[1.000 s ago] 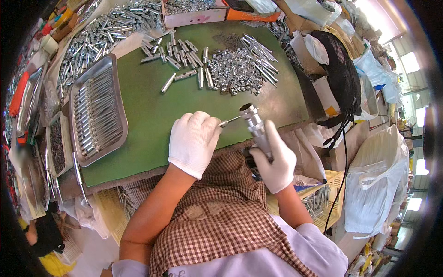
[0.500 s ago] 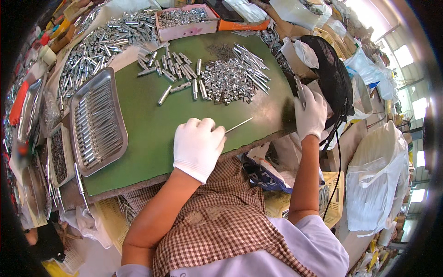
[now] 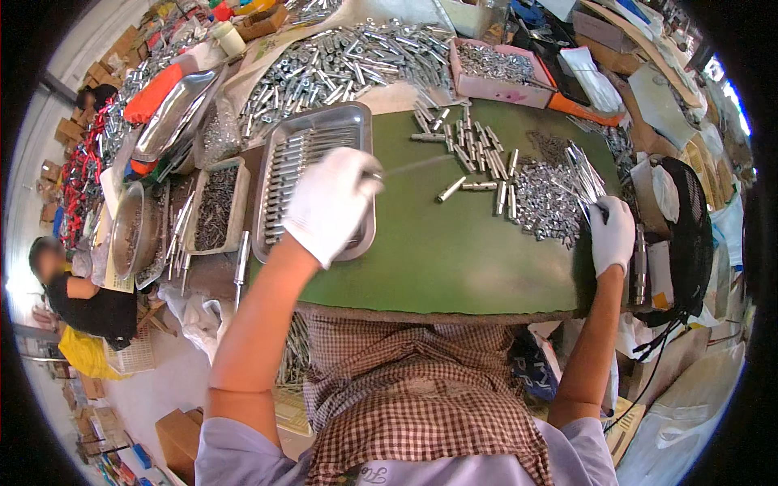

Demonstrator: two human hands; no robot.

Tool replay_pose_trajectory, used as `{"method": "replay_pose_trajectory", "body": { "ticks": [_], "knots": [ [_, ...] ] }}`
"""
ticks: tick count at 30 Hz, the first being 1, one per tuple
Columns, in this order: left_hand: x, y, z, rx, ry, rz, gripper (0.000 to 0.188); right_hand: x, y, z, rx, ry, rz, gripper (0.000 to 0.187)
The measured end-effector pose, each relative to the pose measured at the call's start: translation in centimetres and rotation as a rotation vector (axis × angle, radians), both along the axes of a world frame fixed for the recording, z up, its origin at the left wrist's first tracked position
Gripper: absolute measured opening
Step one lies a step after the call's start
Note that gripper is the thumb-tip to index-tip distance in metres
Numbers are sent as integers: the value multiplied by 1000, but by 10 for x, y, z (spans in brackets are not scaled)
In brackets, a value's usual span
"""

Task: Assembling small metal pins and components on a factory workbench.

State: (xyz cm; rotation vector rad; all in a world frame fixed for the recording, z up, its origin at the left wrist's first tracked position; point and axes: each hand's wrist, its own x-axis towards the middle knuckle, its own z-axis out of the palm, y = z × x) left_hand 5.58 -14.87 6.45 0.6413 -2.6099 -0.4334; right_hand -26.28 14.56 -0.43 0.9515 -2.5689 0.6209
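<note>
My left hand (image 3: 328, 206), in a white glove, is closed over the metal tray (image 3: 366, 235) on the left of the green work surface. A thin metal rod (image 3: 417, 166), smeared by motion, sticks out to the right from its fingers. Under that hand the tray holds a row of rods with thicker silver ends (image 3: 279, 174), partly hidden. At the right, my gloved right hand (image 3: 612, 235) pinches the near end of a thin rod at a bundle of long rods (image 3: 587, 174). These lie beside a heap of small silver collars (image 3: 547, 202). Short metal cylinders (image 3: 482, 150) lie scattered left of the heap.
Behind the green mat (image 3: 421, 275) is a large pile of metal tubes (image 3: 348, 65). A pink box (image 3: 502, 77) of small parts stands at the back. A metal cylindrical tool (image 3: 640, 267) and a black mesh item (image 3: 689, 235) are at the right. Another person (image 3: 89, 292) is far left.
My left hand has moved left with the rod, from the mat's front to over the tray. My right hand has left the cylindrical tool and reached the rod bundle. The view has swung left.
</note>
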Motion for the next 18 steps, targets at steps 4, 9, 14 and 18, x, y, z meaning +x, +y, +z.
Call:
{"method": "replay_pose_trajectory", "body": {
  "ticks": [4, 9, 14, 18],
  "knots": [
    [20, -81, 3, -95, 25, 158, 21, 5, -3, 2, -259, -82, -85, 19],
    [21, -159, -18, -168, -93, 212, 24, 25, -2, 11, -501, 58, -24, 16],
    [19, -167, -22, -130, -138, 166, 25, 60, 1, 26, -711, -125, 96, 26],
    [1, -117, -3, -187, -192, 22, 24, 102, -16, 42, -597, -321, 252, 39]
  ]
}}
